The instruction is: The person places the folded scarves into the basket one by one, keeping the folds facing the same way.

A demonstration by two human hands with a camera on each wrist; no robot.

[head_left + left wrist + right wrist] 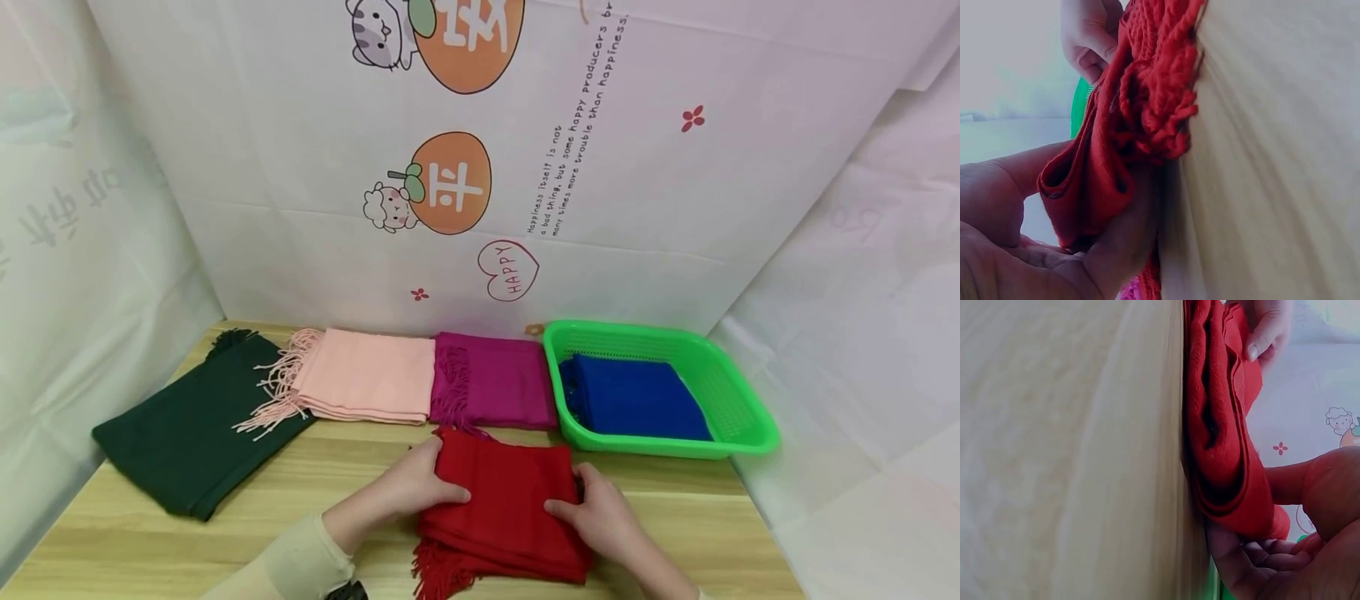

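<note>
A folded red scarf [502, 500] with fringe lies at the table's front middle. On its left side my left hand [420, 483] grips it, thumb on top and fingers tucked beneath. My right hand [603, 512] holds the opposite side the same way. The left wrist view shows the scarf's red fringe [1157, 106] hanging beside the wood and the left fingers [1129, 244] under the folded edge. In the right wrist view, the layered fold [1229, 456] sits between the right thumb and fingers.
A green basket [742, 408] at the back right contains a folded blue scarf [637, 398]. Along the back lie a folded magenta scarf [510, 383] and a pink scarf [375, 375]. A dark green scarf [202, 425] lies at the left, partly under the pink fringe.
</note>
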